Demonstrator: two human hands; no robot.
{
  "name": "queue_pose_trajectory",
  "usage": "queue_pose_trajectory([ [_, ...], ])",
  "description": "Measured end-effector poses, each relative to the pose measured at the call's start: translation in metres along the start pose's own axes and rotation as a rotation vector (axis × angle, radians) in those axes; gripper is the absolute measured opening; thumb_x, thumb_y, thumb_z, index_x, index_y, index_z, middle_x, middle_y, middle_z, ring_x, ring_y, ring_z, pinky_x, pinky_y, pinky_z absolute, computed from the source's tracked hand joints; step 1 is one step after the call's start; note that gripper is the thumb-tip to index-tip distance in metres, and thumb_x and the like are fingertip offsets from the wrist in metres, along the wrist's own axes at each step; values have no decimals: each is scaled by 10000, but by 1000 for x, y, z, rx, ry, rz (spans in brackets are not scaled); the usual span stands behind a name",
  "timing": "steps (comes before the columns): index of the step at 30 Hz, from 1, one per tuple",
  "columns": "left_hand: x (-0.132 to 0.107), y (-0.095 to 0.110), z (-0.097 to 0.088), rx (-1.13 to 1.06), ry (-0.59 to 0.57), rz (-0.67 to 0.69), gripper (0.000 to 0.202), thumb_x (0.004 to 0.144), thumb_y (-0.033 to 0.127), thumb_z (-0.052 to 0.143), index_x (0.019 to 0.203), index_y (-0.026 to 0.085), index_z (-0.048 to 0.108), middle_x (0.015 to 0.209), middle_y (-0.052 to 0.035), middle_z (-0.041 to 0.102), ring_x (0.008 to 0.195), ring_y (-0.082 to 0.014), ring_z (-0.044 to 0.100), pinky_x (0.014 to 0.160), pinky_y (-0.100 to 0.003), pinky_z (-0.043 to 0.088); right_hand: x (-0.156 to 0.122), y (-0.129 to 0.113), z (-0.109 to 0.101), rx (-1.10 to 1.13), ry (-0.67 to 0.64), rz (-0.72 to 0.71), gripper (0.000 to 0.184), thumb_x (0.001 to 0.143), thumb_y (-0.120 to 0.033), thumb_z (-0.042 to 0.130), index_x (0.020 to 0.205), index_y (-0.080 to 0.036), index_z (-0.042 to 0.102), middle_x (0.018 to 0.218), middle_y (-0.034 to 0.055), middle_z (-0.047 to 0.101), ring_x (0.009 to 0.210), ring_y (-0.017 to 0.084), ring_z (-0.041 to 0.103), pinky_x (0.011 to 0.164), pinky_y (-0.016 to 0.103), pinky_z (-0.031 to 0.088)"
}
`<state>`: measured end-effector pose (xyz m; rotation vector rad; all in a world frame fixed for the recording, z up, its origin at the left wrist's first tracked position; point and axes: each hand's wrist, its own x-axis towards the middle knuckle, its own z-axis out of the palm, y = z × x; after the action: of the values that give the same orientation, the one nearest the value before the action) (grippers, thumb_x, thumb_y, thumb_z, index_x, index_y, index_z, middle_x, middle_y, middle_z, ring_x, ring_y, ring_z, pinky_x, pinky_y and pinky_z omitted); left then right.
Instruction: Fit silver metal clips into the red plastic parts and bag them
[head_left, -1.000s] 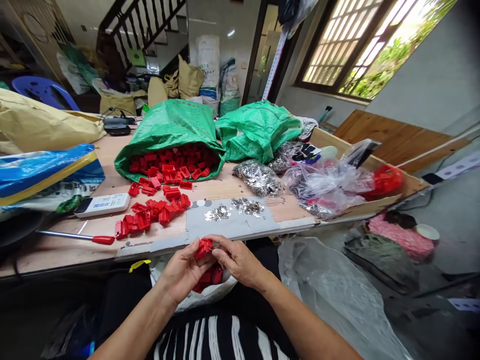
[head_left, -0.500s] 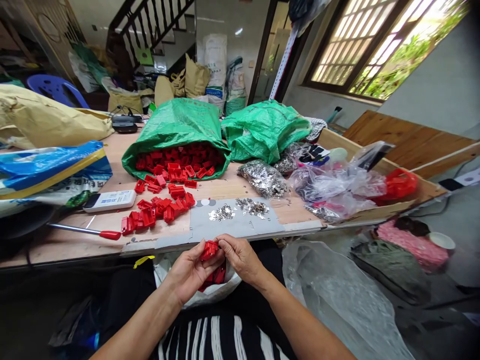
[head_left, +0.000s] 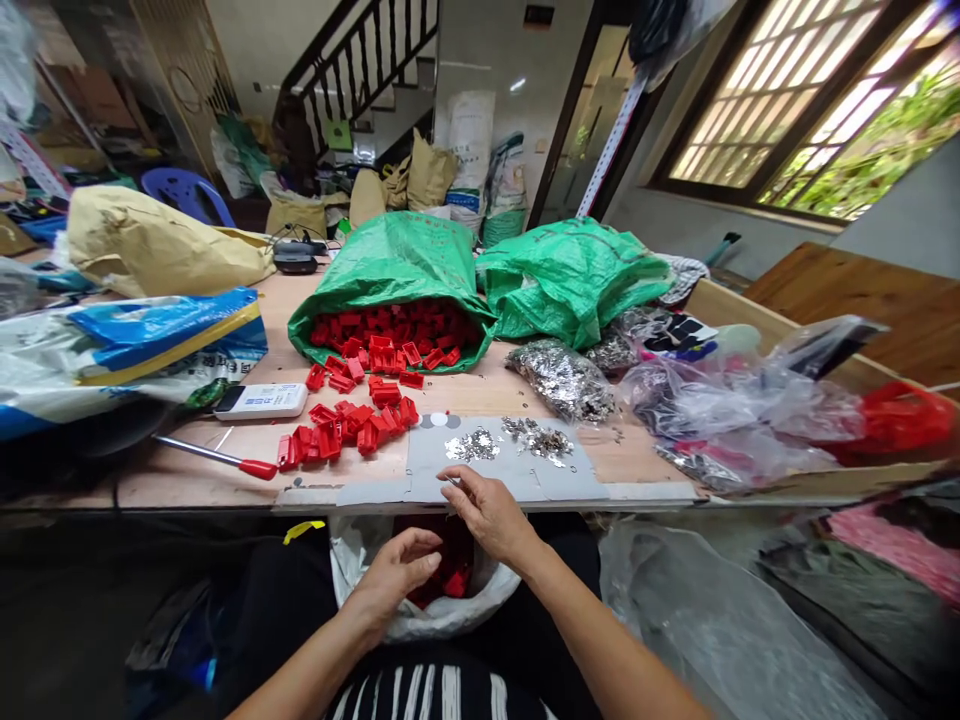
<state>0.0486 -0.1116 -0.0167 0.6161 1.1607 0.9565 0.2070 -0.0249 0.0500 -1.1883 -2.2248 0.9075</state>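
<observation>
My left hand [head_left: 396,573] hovers over a white bag [head_left: 420,612] of red plastic parts in my lap, fingers curled loosely and apart, nothing in them. My right hand [head_left: 487,512] reaches up to the table's front edge, fingertips on the grey sheet [head_left: 510,465] close to small heaps of shiny metal clips [head_left: 474,446]. Loose red plastic parts [head_left: 346,428] lie left of the sheet. Behind them an open green sack [head_left: 390,290] spills more red parts.
A red-handled screwdriver [head_left: 225,458] and a white remote [head_left: 261,401] lie at the left front. A blue-and-white bag [head_left: 127,345], a second green sack [head_left: 570,275], clear bags of metal clips [head_left: 562,375] and plastic bags [head_left: 742,410] crowd the table. Clear plastic sheeting [head_left: 705,620] lies at my right.
Both hands held one red part together before. That part is now gone from them; my left hand dropped over the lap bag and my right hand rose to the grey sheet.
</observation>
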Motion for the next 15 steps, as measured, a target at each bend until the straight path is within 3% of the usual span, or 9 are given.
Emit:
queue_pose_trajectory([
  [4,0,1,0,-37,45,-7,369,567,427,816,820,194,681,918,-60,669,880,-209,591,786,-325,433,43,-2,9,-189,60,-56,211,909,-240,528,1103,-198,598,1047,64,642,959,168,593,860,284,429],
  [7,2,1,0,-43,48,-24,386,554,432,823,812,189,672,870,-53,679,837,-198,606,764,-313,429,78,-7,16,-393,45,25,308,910,-228,522,1217,-209,525,1166,82,582,1048,181,568,899,300,429],
  [11,2,6,-3,-31,55,-26,397,572,451,811,834,189,668,851,-52,703,791,-180,633,751,-294,432,115,-10,23,-469,39,78,287,899,-233,526,1184,-202,538,1172,91,560,1003,203,590,853,323,453],
  [15,-5,23,-5,-42,45,6,385,603,428,807,870,184,676,892,-75,718,816,-183,655,770,-294,457,125,-10,24,-489,31,87,173,886,-235,544,1043,-199,607,1085,72,594,953,199,609,814,303,459],
])
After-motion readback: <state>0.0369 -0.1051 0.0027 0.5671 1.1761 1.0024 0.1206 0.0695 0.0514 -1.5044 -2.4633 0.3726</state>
